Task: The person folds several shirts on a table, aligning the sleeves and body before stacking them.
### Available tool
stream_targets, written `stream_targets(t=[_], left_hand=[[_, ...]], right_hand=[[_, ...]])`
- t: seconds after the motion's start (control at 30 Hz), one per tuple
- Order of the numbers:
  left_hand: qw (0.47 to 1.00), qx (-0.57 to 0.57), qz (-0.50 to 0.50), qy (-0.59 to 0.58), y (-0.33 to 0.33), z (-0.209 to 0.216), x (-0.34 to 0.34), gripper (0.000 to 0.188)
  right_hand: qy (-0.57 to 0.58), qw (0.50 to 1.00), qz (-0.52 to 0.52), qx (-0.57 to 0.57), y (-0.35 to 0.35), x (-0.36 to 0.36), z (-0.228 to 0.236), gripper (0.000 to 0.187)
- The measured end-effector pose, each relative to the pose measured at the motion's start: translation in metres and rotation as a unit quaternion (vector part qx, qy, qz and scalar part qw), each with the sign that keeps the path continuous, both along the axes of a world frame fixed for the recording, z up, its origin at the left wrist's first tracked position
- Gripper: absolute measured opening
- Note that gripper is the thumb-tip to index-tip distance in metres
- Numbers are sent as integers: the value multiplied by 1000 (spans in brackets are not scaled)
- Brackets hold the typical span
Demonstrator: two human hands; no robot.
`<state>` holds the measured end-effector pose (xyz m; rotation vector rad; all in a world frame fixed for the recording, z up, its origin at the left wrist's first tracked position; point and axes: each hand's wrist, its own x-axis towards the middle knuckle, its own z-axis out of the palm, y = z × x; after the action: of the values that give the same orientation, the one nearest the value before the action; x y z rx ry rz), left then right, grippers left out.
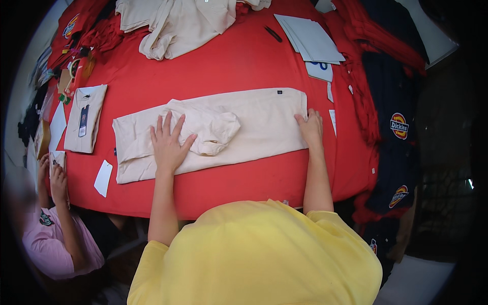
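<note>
A cream shirt (pixel 264 122) lies on the red-covered table in front of me, folded into a long strip, with a sleeve (pixel 216 129) bunched on top near its middle. My left hand (pixel 170 145) rests flat on the shirt beside this sleeve, fingers spread. At the strip's right end, my right hand (pixel 311 128) has its thumb and curled fingers at the hem edge; part of that grip is hidden. A small dark label (pixel 279 92) shows at the far right corner of the shirt.
A folded cream shirt with a dark hang tag (pixel 83 121) and a white card (pixel 103 178) lie left. A co-worker's hands (pixel 57 178) hold a small folded piece. White sheets (pixel 310 40) and a dark tool (pixel 273 34) lie far right. Cream garments (pixel 183 25) are heaped at the back.
</note>
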<state>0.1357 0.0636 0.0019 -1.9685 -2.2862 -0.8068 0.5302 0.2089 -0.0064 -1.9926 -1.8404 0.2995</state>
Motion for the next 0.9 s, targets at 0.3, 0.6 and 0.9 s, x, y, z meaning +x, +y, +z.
stream_targets(t=[0.3,0.6,0.9], left_hand=[[998,-19,21,53,0,-7,-2,61],[998,2,24,50,0,-7,-2,59],[999,-8,28,45,-1,-9,-3,59]], right_hand=[[617,778,99,-58,-1,-7,58,27],[553,819,151,0,-10,-22,97,34],[605,783,142,11,-17,-26,114,34]])
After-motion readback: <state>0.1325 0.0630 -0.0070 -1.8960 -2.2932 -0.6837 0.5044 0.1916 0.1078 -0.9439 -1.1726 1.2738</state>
